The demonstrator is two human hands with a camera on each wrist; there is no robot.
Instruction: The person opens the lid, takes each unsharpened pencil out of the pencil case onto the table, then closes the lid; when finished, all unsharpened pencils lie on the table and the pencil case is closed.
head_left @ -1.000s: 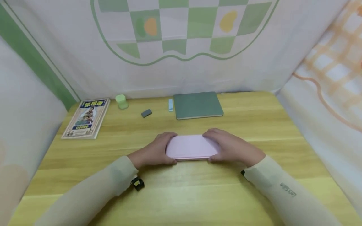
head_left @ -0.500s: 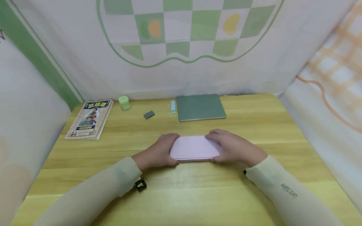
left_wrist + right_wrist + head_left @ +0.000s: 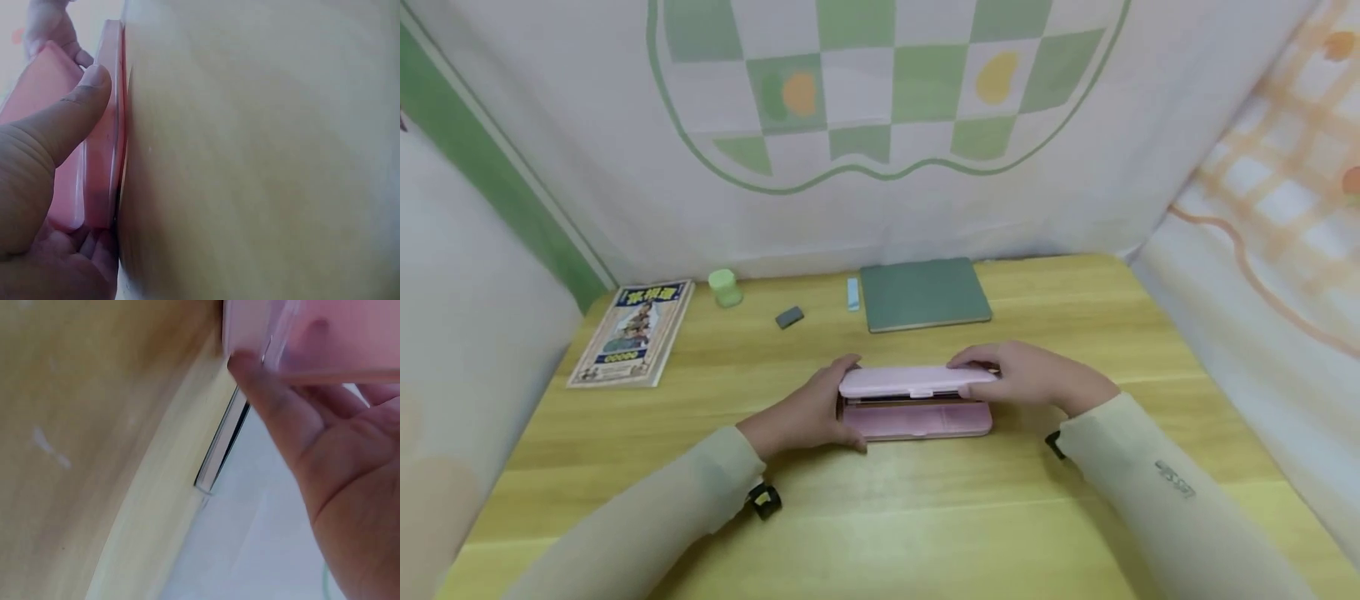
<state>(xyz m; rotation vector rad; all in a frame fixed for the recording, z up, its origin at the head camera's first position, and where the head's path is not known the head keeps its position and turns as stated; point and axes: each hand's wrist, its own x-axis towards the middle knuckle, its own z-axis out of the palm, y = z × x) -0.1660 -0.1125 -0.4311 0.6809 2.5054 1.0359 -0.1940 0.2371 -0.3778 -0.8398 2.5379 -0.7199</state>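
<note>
A pink pencil case (image 3: 895, 421) lies on the table in front of me, its lid (image 3: 898, 380) partly raised and tilted back. Inside, a dark slot shows under the lid, but its contents are hard to make out. My left hand (image 3: 808, 414) grips the left end, thumb at the front edge and fingers behind. In the left wrist view the thumb lies along the pink case (image 3: 100, 181). My right hand (image 3: 1037, 379) pinches the lid's right end between thumb and fingers. The right wrist view shows that thumb against the pink lid (image 3: 356, 337).
Behind the case lie a dark green notebook (image 3: 925, 293), a light blue strip-like item (image 3: 852, 295), a small dark grey block (image 3: 789, 317) and a light green container (image 3: 725, 287). A comic-style book (image 3: 631, 333) lies at the table's left. A printed cloth (image 3: 880, 225) hangs along the back.
The pencil case has gone from closed to partly open, its lid tipped up and back. My right hand has lifted with the lid; my left hand stays at the left end.
</note>
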